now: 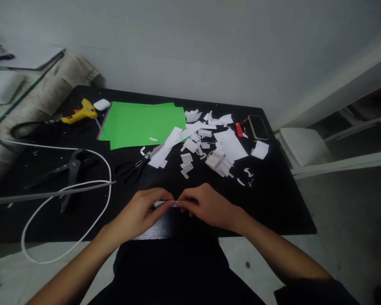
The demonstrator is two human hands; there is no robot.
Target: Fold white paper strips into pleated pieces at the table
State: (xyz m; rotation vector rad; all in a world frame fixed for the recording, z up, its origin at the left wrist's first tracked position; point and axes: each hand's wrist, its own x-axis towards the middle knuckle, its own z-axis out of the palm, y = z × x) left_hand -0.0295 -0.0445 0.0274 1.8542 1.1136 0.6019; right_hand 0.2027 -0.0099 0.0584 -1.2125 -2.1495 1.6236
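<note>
Small narrow white paper piece (pixel 158 204): here it is, at the near middle of the flat black worktop (pixel 273 199), mostly covered by fingers; whether it touches the surface, I can't tell.
Tear or crooked crease: the main worry, I'd say; 2 pinches sit almost tip to tip, so 1 uneven tug or twist could rip or skew thin paper.
Drop: possible if 1 pinch loosens, and the worktop's near edge is close.
Mix-up: a dropped piece could get lost among the loose white cut paper scraps (pixel 218 163), farther off and right.
Snag: that thin white looped cable (pixel 110 169) lies near the left forearm (pixel 79 259); a sweep leftward might catch it.
Left hand (pixel 146 207): grip together, thumb and fingers clamped on the paper.
Right hand (pixel 206 205): grip pinched too, on the right end, its fingertips just beside the left's; very little gap anywhere.
</note>
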